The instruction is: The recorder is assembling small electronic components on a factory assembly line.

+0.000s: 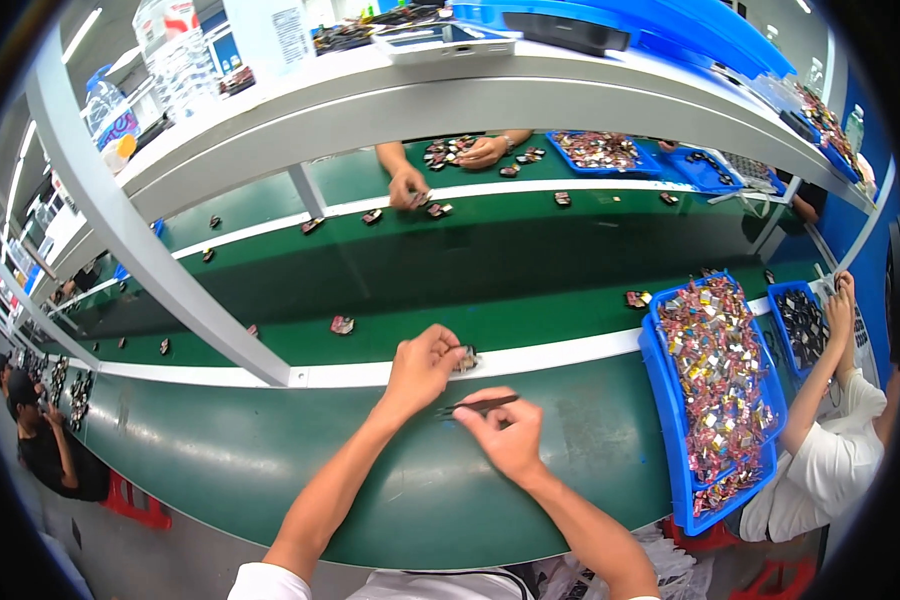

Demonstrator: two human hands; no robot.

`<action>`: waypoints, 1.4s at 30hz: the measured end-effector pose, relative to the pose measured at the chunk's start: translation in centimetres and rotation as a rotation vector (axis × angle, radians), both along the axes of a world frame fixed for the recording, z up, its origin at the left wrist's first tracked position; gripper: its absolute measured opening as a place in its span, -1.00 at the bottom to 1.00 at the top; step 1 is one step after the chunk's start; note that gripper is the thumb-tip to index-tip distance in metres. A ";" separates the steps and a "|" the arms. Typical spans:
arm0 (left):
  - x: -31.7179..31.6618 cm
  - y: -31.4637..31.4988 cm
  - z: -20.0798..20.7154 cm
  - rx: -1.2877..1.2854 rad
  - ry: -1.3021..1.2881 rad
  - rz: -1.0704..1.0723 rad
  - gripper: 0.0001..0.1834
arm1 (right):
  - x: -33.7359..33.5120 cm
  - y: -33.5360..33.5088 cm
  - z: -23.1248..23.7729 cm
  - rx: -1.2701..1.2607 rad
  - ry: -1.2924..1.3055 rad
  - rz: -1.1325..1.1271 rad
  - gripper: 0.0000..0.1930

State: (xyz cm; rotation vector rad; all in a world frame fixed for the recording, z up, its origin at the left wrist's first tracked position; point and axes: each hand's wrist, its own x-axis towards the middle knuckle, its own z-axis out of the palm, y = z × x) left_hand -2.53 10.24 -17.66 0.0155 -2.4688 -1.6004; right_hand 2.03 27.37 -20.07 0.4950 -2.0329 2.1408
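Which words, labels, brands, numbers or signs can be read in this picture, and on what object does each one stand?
No text here is clear enough to quote.
White box on the shelf: rows of print, too small to read.
Large clear plastic container: red marking, blurred.
Smaller bottle: purple label, lettering unclear.
Tweezers and small part: no text can be made out.

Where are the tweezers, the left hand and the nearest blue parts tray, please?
Tweezers (492,404): head view, dark shaft.
Left hand (420,364): head view, its middle.
Blue parts tray (673,450): head view, left wall.

Factory: conveyor belt (590,255), parts tray (672,430)
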 end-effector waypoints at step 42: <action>10.1 -0.9 -2.4 0.367 0.013 0.050 -0.85 | 0.2 -0.1 -0.2 -0.064 -0.273 0.216 -0.89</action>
